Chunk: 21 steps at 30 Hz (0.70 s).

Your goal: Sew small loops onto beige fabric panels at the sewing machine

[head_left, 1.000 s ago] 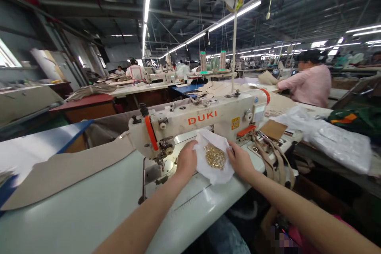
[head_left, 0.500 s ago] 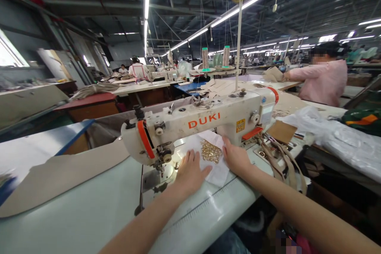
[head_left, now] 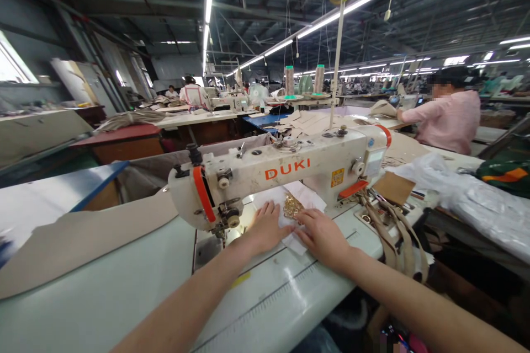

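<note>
A heap of small gold-coloured metal rings or buckles [head_left: 292, 205] lies on a white sheet [head_left: 312, 196] beneath the arm of the sewing machine [head_left: 273, 171]. My left hand [head_left: 267, 229] rests flat on the sheet at the heap's left side, its fingers stretched out and thumb apart. From the right, my right hand [head_left: 325, 237] reaches over the sheet, fingers extended and touching the near edge of the heap, with the thumb spread toward my left hand. The hands partly cover the sheet. Whether any piece lies under the right fingertips is hidden.
A beige fabric panel [head_left: 83, 237] lies left of the machine. Right of it hang beige straps [head_left: 389, 231] beside a brown card [head_left: 393, 187]. Clear plastic wrapping [head_left: 467, 193] lies farther right. A co-worker in a pink top [head_left: 449, 116] sits at another table behind.
My right hand has moved left and nearer, from the sheet's right edge onto the heap. The gold pieces are bunched closer together. My left hand stays beside them.
</note>
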### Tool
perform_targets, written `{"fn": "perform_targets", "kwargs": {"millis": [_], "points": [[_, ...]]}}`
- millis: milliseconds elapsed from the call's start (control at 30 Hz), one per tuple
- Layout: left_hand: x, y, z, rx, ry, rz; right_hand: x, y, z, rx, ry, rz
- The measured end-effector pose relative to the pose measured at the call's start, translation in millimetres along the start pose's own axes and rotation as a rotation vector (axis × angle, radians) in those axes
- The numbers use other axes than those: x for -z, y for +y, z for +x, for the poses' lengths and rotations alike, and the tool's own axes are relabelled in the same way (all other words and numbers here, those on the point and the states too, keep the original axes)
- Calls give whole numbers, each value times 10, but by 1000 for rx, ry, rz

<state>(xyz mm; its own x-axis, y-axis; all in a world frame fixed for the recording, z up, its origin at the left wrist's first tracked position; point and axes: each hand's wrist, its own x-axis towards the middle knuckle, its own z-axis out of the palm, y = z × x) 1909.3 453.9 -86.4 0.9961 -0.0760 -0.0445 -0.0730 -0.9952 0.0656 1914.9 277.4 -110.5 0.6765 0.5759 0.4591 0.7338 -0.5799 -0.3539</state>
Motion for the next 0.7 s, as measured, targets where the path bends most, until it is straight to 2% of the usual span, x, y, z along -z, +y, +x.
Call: {"fn": "perform_targets", "kwargs": {"millis": [133, 300, 400, 467, 567, 700], "points": [[4, 15, -129, -11, 72, 13, 5, -36, 5, -53, -20, 49], [67, 94, -350, -39, 112, 11, -17, -87, -31, 17, 34, 58], [39, 106, -597, -123, 186, -8, -32, -142, -79, 76, 76, 79], [-15, 64, -838, -213, 260, -12, -45, -207, -137, 132, 107, 112], [-75, -54, -1322, -316, 353, 9, -80, -373, -271, 260, 135, 192], [28, -227, -2104, -340, 370, 32, -171, -658, -422, 490, 145, 257]]}}
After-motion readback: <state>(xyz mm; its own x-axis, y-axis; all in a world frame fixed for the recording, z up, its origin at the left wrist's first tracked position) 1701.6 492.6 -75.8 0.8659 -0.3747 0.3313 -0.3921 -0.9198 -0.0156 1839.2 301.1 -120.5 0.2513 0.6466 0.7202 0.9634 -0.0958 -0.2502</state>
